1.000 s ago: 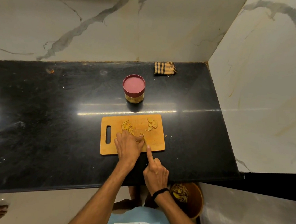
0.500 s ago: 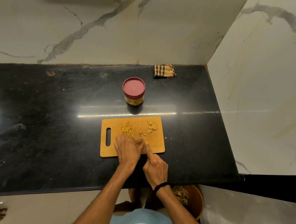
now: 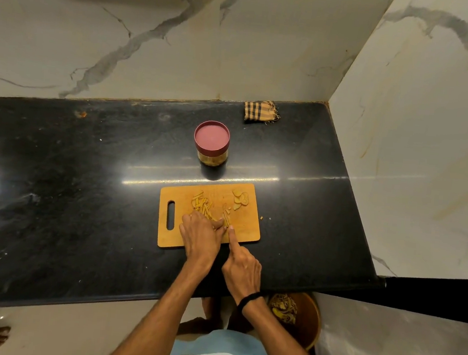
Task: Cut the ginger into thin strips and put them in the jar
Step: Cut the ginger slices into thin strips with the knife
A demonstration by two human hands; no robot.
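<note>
Ginger (image 3: 203, 207) lies cut on the board (image 3: 247, 233); left hand (image 3: 201, 235) pins a piece, fingers curled; right hand (image 3: 242, 269) grips the knife (image 3: 226, 219); tuck fingertips, slice narrow; lidded jar (image 3: 211, 142) stands behind.

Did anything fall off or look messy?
Yes. A few tiny ginger bits lie on the black counter, just past the right edge of the cutting board. There is also a small orange smudge near the back wall.

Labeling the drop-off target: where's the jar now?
Head view: the jar, red lid on, stands on the black counter just behind the cutting board, left of the checked cloth.
</note>
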